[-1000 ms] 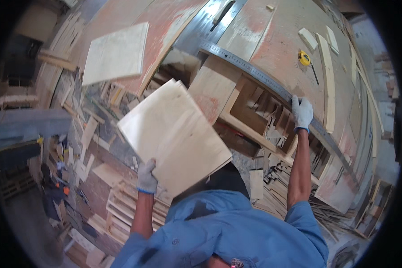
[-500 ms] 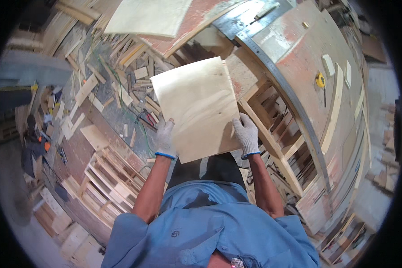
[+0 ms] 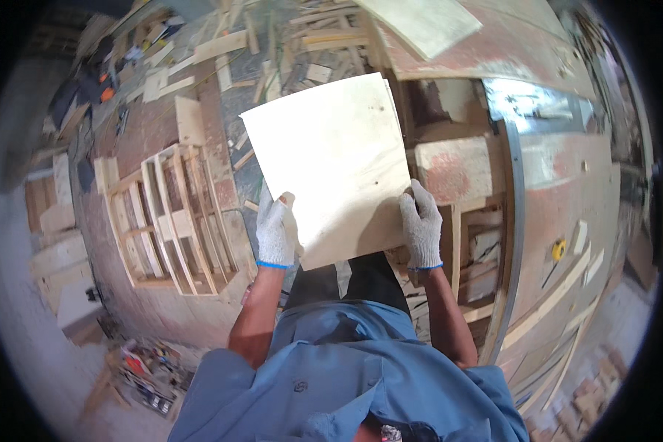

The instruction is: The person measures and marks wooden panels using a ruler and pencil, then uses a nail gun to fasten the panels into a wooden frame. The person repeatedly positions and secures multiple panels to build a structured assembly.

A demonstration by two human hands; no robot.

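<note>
In front of my body I hold a stack of thin, pale plywood sheets (image 3: 331,162), with a second edge showing along the right side. My left hand (image 3: 274,230), in a white knit glove with a blue cuff, grips the lower left edge, thumb on top. On the lower right edge my right hand (image 3: 421,227), gloved the same way, is closed with its thumb over the face. The fingers beneath the sheets are hidden.
A slatted wooden frame (image 3: 173,221) stands to the left. On the right, a workbench (image 3: 552,199) with a metal edge carries a yellow tape measure (image 3: 558,249) and wood strips (image 3: 549,295). Another plywood sheet (image 3: 423,26) lies at the far side. Offcuts (image 3: 199,55) litter the floor.
My view has turned left, so the bench and the slatted frame have shifted around me. The plywood sheets stay in both hands, still held in front of me.
</note>
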